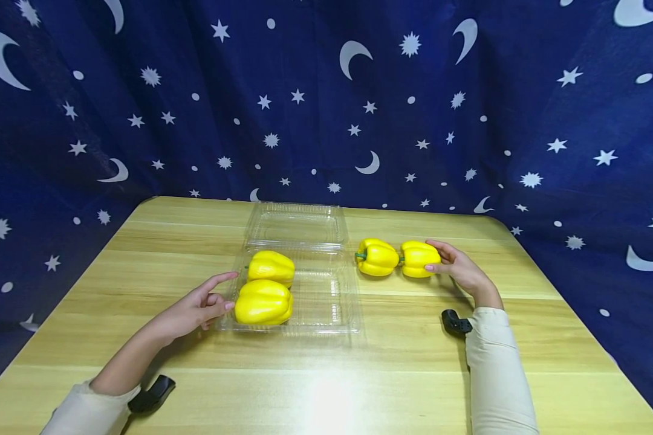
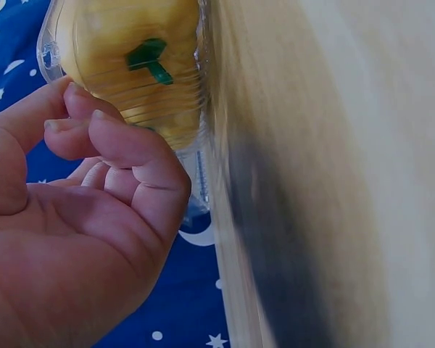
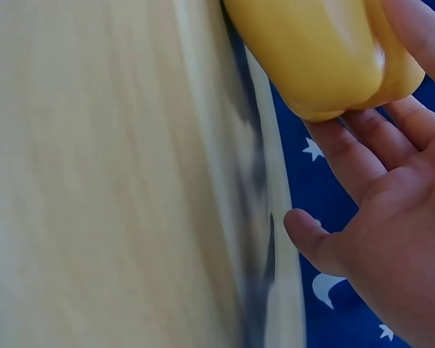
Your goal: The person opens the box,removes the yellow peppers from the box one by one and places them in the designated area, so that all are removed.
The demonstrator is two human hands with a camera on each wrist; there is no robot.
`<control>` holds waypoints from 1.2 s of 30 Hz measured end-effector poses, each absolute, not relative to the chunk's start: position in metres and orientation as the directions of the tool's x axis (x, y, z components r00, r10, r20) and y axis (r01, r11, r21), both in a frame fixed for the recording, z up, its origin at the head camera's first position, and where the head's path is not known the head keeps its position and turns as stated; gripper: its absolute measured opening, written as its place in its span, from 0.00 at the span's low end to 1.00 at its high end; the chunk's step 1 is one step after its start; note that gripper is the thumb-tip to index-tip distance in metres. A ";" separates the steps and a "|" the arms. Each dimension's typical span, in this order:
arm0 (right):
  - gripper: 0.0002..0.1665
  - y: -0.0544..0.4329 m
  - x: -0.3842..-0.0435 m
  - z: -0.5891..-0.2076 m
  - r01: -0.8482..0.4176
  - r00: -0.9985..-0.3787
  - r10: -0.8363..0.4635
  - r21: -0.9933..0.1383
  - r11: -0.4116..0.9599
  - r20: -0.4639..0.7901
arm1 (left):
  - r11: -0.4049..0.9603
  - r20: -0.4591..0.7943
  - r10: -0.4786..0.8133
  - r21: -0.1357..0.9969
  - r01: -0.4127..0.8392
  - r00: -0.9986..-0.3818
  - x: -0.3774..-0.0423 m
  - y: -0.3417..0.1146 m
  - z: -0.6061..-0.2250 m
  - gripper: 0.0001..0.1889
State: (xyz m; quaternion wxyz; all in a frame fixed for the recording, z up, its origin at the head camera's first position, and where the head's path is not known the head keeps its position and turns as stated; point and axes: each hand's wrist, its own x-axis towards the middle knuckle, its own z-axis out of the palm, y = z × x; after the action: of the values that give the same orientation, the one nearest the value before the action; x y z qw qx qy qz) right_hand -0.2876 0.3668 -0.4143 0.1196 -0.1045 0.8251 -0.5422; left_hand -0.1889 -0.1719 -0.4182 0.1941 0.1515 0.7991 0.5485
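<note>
In the head view a clear plastic clamshell box (image 1: 315, 302) lies with its lid (image 1: 299, 225) folded back. Two yellow bell peppers, a rear one (image 1: 271, 267) and a front one (image 1: 263, 303), sit in its left half. My left hand (image 1: 193, 308) is beside the box's left wall, forefinger stretched along it and other fingers bent, gripping nothing. Through the clear wall, a green stem (image 2: 151, 58) shows in the left wrist view. To the right of the box, my right hand (image 1: 462, 270) holds a yellow bell pepper (image 1: 420, 260) between thumb and fingers. Another pepper (image 1: 377, 257) lies against its stem end.
The box stands on a light wooden table (image 1: 402, 362). Behind the table hangs a dark blue curtain (image 1: 315, 72) with white moons and stars. Black devices, one on the left wrist (image 1: 152, 394) and one on the right wrist (image 1: 456, 323), stick out over the tabletop.
</note>
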 end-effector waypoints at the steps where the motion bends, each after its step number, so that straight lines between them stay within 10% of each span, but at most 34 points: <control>1: 0.44 0.367 -0.288 -0.415 -0.039 -0.949 -0.303 -0.922 0.384 -0.086 | 0.353 -0.144 0.455 0.935 0.030 -0.879 -0.189 -0.172 -0.418 0.34; 36: 0.43 0.373 -0.285 -0.417 -0.052 -0.934 -0.348 -0.934 0.355 -0.081 | 0.346 -0.161 0.455 0.938 0.007 -0.876 -0.189 -0.170 -0.417 0.35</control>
State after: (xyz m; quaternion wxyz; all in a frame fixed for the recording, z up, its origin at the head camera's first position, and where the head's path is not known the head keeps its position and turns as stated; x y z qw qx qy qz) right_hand -0.2852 0.3735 -0.4169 0.1337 -0.1231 0.8121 -0.5545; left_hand -0.1894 -0.1705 -0.4172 0.2024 0.1452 0.7951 0.5529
